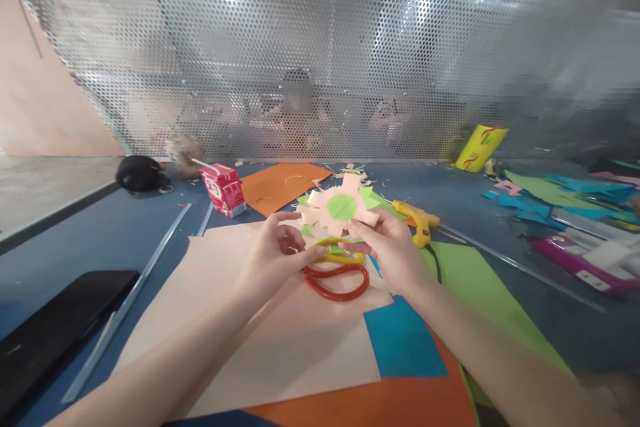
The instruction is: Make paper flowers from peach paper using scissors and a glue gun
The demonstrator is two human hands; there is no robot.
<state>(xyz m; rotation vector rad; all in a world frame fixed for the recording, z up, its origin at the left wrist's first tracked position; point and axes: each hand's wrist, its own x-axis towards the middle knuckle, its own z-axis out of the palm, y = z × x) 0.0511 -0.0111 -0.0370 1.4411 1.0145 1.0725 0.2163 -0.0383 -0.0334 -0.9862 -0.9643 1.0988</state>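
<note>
A pale pink paper flower (325,210) with a green round centre and green leaf-like pieces is raised above the table. My right hand (390,247) pinches its lower right side between thumb and fingers. At its lower left is my left hand (275,250), fingers loosely curled and apart from the thumb; the index fingertip is close to the flower's edge, and I cannot tell whether it touches. Below the flower are a yellow handle loop (350,259) and a red handle loop (340,297), apparently of scissors; their blades are hidden. Under them lies a large pale pink sheet (240,340).
A yellow glue gun (417,219) with a black cord lies right of my hands. Blue paper (405,340), orange paper (280,187), a red drink carton (223,190), a black phone (60,320) and a purple stapler-like item (575,260) surround them. A perforated metal panel (330,47) stands behind.
</note>
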